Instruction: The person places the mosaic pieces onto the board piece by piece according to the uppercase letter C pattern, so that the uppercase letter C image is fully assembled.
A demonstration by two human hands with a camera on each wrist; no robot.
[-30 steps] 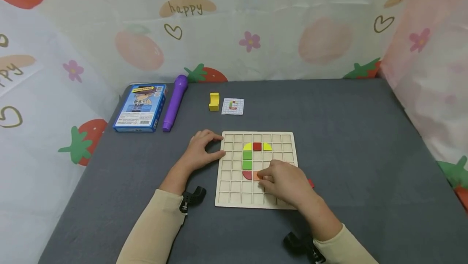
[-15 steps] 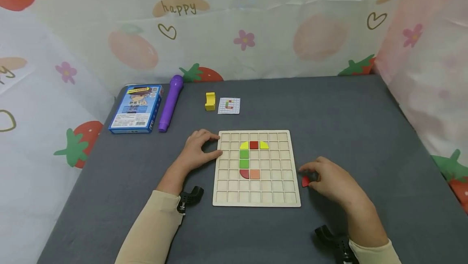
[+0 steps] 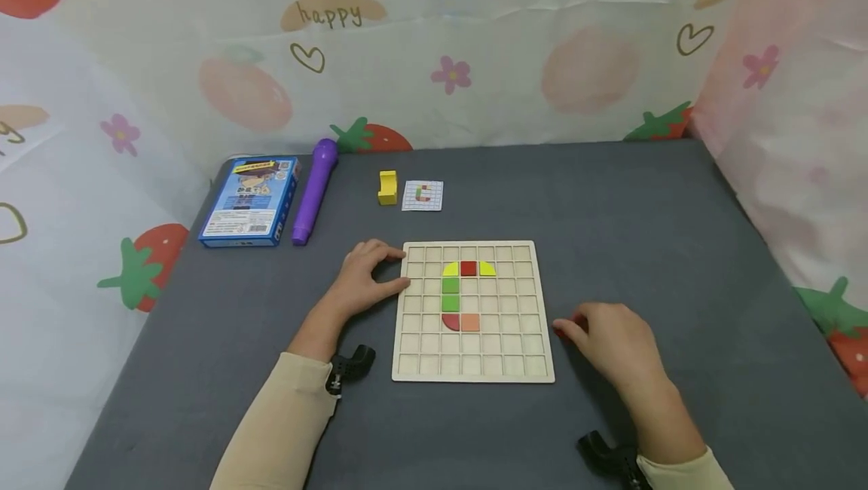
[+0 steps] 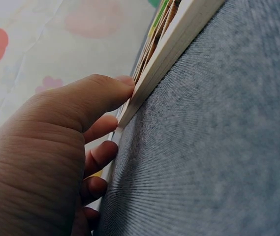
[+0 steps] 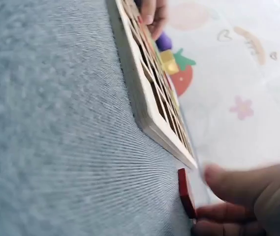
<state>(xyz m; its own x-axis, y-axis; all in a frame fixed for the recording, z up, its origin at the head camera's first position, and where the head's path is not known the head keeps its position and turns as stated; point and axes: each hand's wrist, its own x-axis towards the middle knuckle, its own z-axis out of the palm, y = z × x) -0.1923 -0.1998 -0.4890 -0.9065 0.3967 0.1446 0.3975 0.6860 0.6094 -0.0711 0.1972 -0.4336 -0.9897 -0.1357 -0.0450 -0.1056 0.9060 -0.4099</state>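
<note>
A wooden grid board [image 3: 407,369] lies on the grey cloth. Yellow, red, green, dark red and orange pieces [image 3: 450,294] sit in its cells in a hooked line. My left hand [image 3: 366,279] rests against the board's left edge, thumb [image 4: 95,96] and curled fingertips touching its side [image 4: 179,34]. My right hand [image 3: 610,339] lies on the cloth just right of the board. Its fingertips pinch a small red piece [image 3: 559,331] that lies flat beside the board's corner [image 5: 186,192]; the hand hides most of it in the head view.
At the back left lie a blue box [image 3: 249,200] and a purple pen-like stick [image 3: 313,190]. A yellow block [image 3: 387,187] and a small pattern card [image 3: 423,195] sit behind the board. Printed fabric walls close in the left, back and right sides.
My right hand left the orange square in the board, moved right onto the cloth and closed its fingertips on the red piece. The left hand stayed at the board's edge.
</note>
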